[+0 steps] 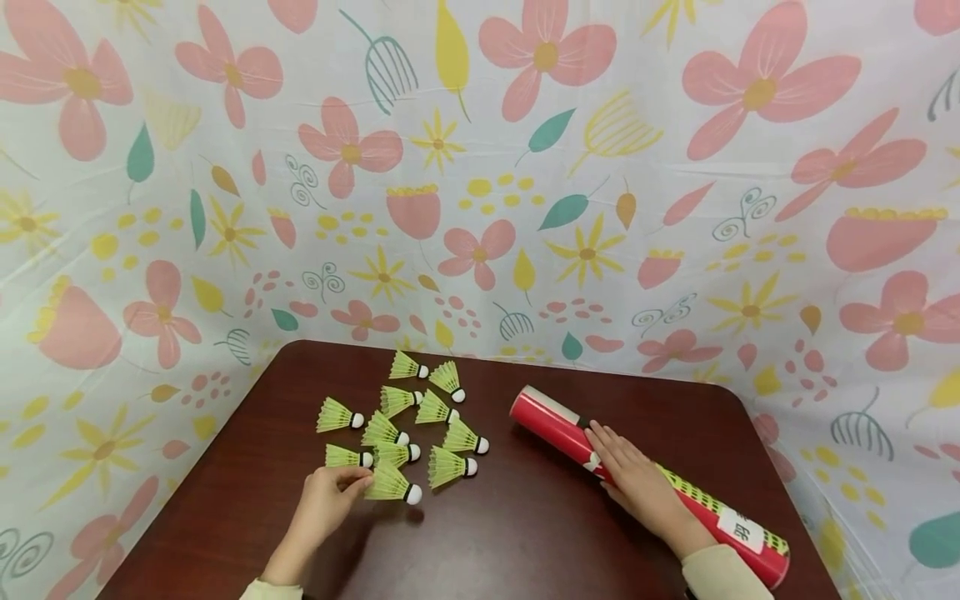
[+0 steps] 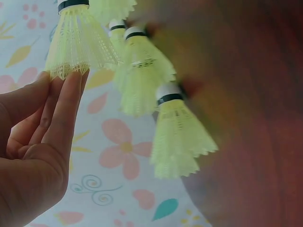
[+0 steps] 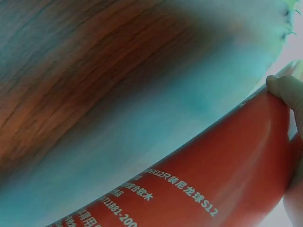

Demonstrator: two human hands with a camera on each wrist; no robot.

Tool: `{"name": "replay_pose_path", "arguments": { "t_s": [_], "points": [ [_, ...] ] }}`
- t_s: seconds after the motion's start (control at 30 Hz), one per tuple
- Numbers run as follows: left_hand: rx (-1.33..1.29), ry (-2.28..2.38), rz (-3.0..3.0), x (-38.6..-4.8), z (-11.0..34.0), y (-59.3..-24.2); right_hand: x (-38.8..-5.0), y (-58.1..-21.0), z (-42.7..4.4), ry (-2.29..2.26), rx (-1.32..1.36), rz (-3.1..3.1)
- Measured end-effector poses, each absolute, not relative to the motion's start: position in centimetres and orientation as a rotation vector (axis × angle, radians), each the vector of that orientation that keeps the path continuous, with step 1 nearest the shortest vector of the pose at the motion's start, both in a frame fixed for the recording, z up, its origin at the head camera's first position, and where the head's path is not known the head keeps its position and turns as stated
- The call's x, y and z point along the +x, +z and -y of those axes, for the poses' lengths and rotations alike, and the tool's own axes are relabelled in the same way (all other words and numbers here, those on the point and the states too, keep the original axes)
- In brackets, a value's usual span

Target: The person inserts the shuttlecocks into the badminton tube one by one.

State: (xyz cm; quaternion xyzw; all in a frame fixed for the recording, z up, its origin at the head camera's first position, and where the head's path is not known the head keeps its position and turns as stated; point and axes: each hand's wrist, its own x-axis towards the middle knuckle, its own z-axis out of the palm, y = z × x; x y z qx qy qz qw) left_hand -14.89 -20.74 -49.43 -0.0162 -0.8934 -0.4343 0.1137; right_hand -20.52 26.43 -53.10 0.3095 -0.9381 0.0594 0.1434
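In the head view my left hand point(image 1: 324, 502) pinches the feathered edge of a yellow shuttlecock point(image 1: 392, 485). Its white cork tip points right, and the held shuttlecock point(image 2: 75, 42) shows close up in the left wrist view, thumb and fingertips at its skirt's rim. My right hand point(image 1: 637, 483) holds a long red shuttlecock tube point(image 1: 551, 427) that lies slanted on the right of the table, fingers over its far side and thumb on the near side. In the right wrist view the thumb point(image 3: 284, 87) touches the red tube point(image 3: 227, 156), which bears white print; the other fingers are mostly hidden.
Several more yellow shuttlecocks point(image 1: 450, 467) lie grouped left of the tube on the dark brown table point(image 1: 510, 533). A white label point(image 1: 741, 528) sits near the tube's near end. Behind the table hangs a floral cloth point(image 1: 480, 192).
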Motion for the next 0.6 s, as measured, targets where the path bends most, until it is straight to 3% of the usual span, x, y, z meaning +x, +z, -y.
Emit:
{"name": "replay_pose_path", "arguments": {
  "t_s": [0.6],
  "points": [
    [-0.196,-1.306,2.590,-19.4,19.3,-44.6,-19.8,-51.1,-24.3,0.193,0.948,2.649]
  ]
}}
